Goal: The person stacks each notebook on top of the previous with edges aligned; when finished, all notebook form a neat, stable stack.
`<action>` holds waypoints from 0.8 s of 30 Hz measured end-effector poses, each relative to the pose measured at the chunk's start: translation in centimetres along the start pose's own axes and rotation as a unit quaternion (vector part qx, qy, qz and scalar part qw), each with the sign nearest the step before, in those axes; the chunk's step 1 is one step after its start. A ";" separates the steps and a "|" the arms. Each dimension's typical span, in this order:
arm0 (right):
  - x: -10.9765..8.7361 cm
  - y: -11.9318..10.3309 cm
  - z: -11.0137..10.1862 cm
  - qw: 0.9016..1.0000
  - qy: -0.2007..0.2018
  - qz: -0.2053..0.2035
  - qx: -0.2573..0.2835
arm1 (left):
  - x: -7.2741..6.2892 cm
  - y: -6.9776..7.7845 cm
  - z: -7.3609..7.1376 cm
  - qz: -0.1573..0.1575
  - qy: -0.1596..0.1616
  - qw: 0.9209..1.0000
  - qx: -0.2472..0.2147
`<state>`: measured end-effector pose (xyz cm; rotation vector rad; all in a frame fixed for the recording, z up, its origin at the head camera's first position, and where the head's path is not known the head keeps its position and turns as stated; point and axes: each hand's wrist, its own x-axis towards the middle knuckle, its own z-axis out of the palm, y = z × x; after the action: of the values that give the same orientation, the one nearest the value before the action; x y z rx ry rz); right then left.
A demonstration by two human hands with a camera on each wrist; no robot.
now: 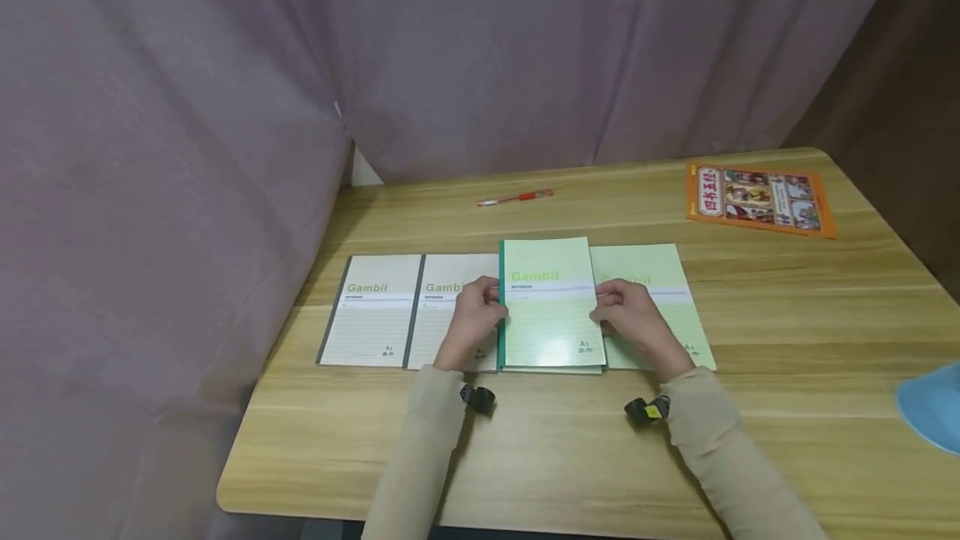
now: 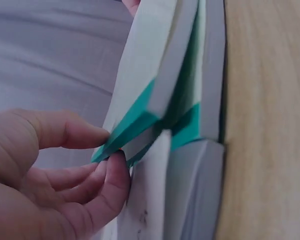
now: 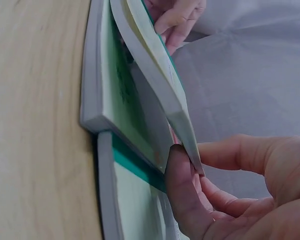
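A pale green notebook with a dark green spine is held between both hands, raised off another green notebook beneath it. At its spine side, my left hand pinches the edge between thumb and fingers. My right hand pinches the opposite edge, with the thumb on the cover and fingers below, as the right wrist view shows. To the right lies a flat green notebook, partly covered by my right hand. On the left, two grey-spined notebooks lie side by side, one in full view and one partly behind my left hand.
Behind the notebooks a red pen lies on the wooden table. An orange illustrated book is at the back right. A blue object shows at the right edge. A greyish curtain hangs along the back and left.
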<state>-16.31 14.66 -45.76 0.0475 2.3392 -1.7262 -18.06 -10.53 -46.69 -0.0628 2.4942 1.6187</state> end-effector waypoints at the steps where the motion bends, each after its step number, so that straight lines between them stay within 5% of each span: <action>1: 0.0 0.1 0.0 1.000 0.000 0.002 -0.005 | 0.0 0.0 0.0 0.002 0.000 1.000 0.015; 8: -0.2 0.1 0.4 0.997 0.005 0.017 -0.073 | 0.0 -0.1 0.0 0.005 -0.010 0.997 0.079; 24: 0.3 0.0 0.7 0.980 0.019 -0.009 -0.200 | 0.2 0.5 0.1 0.003 -0.011 0.993 0.121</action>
<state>-16.46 14.00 -46.02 -0.0109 2.6740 -1.2401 -18.31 -10.20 -46.33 -0.0065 2.6535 1.3001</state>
